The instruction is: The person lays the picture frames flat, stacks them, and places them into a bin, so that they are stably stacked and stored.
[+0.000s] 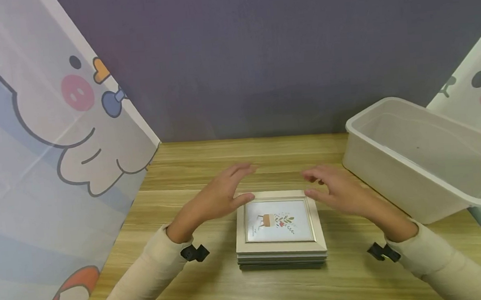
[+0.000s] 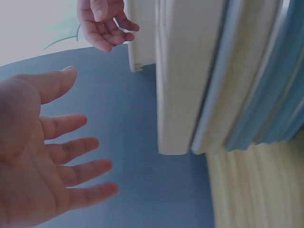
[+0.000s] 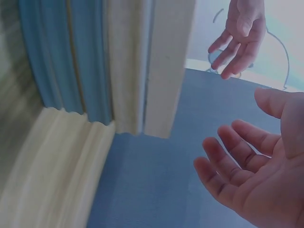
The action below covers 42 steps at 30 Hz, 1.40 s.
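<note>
A stack of several picture frames [image 1: 281,248] lies on the wooden table; the top one is cream with a print of a plant in a pot. Seen edge-on in the left wrist view, the stack has cream frame edges [image 2: 185,95] and blue ones. My left hand [image 1: 216,194] hovers by the stack's far left corner, fingers extended and nothing held. Opposite it, my right hand [image 1: 339,189] is by the far right corner, its fingers loosely bent and holding nothing. In the right wrist view the right palm [image 3: 270,185] shows bare, apart from the frame edges.
To the right stands a deep white plastic bin [image 1: 403,165] on the wooden table [image 1: 201,294]. Behind the table rises a dark grey panel [image 1: 250,59]. Cartoon-printed sheets [image 1: 23,186] hang at both sides.
</note>
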Tool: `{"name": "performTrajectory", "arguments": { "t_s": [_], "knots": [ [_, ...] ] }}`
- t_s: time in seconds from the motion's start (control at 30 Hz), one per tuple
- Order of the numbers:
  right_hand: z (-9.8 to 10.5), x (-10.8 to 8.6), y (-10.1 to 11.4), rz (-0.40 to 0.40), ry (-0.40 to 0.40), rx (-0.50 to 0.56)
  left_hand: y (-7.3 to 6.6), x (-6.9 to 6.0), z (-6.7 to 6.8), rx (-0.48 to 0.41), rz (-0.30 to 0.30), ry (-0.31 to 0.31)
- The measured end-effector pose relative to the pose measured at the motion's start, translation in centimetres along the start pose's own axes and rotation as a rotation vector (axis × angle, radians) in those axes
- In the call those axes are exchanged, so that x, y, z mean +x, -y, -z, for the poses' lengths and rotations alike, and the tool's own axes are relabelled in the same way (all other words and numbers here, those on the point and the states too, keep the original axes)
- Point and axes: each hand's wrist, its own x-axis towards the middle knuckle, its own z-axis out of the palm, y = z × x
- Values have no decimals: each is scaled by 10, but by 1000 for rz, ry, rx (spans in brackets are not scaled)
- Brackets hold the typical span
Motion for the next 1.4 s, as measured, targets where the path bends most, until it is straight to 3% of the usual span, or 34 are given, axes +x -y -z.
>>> {"name": "performTrajectory", "arguments": {
  "t_s": [0.33,0.6,0.77,0.9,1.07,1.2,1.4],
  "knots": [
    [-21,-11,-3,-36,27,0,14,-26,-22,-286,177,118],
    [-30,-22,-7,-184,35,137,30,-39,-43,-596,252,183],
    [-36,-31,-12,-288,71,249,38,-45,-57,-723,307,220],
    [-41,-37,-15,-384,113,376,42,-48,-68,-856,398,224],
    [-49,-45,-18,-555,201,658,42,-51,-80,-1057,506,209],
    [-54,-49,-19,-623,264,875,41,-54,-88,-1168,541,188],
    [-61,-57,-21,-671,292,1076,40,-56,-99,-1242,577,164]
  ]
}}
